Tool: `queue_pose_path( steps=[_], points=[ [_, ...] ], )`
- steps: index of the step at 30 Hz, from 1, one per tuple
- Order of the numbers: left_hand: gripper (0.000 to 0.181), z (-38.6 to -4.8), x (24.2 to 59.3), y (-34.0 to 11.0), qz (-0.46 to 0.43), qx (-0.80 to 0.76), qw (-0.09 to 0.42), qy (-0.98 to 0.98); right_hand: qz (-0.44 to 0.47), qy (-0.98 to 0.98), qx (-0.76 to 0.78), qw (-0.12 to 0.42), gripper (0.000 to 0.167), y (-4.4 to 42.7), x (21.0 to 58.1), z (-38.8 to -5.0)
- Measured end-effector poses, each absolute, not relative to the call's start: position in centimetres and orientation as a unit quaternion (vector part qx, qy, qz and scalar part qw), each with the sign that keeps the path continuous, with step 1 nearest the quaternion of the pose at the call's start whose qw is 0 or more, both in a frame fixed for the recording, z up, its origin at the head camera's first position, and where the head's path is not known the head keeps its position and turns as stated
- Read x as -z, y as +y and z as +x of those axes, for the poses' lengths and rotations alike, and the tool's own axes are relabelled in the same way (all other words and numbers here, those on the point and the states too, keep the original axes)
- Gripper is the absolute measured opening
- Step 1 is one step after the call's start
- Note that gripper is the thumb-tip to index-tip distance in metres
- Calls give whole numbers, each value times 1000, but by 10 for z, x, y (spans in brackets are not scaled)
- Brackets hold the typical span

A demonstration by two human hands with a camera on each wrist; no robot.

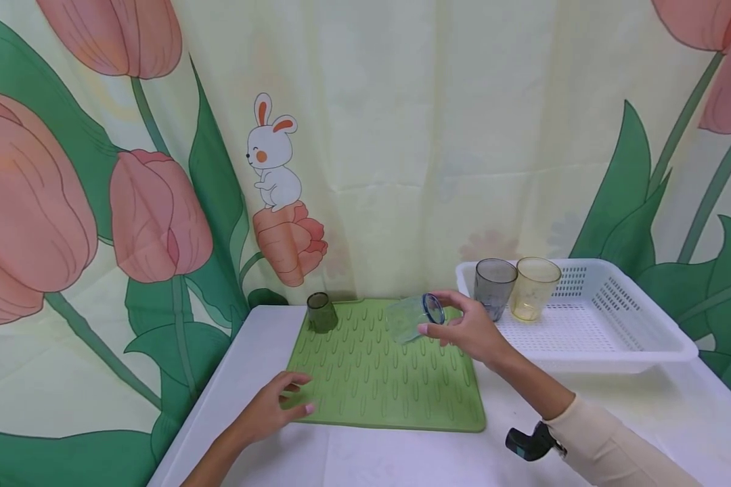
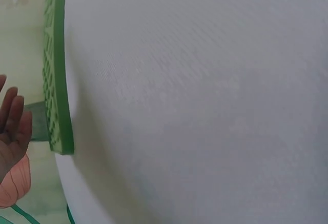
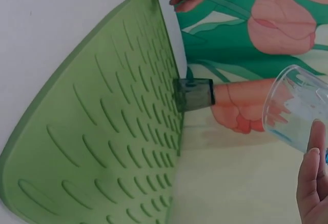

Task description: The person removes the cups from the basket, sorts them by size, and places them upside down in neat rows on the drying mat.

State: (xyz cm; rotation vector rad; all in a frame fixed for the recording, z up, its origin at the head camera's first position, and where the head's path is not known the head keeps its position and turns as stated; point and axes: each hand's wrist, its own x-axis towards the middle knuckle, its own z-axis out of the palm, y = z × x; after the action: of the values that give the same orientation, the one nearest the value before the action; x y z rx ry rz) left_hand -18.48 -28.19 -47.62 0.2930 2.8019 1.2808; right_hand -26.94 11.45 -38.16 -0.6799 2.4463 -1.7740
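My right hand (image 1: 468, 326) grips a clear glass (image 1: 405, 320) with a blue rim or base ring, tilted on its side above the green ridged mat (image 1: 396, 379). In the right wrist view the fingers lie along the wall of that glass (image 3: 294, 106). Over the mat's front left edge, my left hand (image 1: 274, 406) holds nothing, its fingers loosely bent and thumb apart. A dark green glass (image 1: 322, 314) stands at the mat's back left corner. The left wrist view catches only part of the left hand (image 2: 11, 126).
A white perforated basket (image 1: 615, 338) stands to the right, behind my right forearm. A grey glass (image 1: 495, 287) and a yellow glass (image 1: 533, 291) stand side by side at its left end. A white cloth (image 1: 365, 453) covers the table, and a printed curtain (image 1: 402, 135) hangs behind.
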Motion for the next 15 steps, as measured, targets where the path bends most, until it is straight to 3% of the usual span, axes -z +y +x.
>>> queue_pose_path(
  steps=[15],
  points=[
    [48, -181, 490, -304, 64, -396, 5, 916, -217, 790, 572, 33, 68, 100, 381, -285]
  ],
)
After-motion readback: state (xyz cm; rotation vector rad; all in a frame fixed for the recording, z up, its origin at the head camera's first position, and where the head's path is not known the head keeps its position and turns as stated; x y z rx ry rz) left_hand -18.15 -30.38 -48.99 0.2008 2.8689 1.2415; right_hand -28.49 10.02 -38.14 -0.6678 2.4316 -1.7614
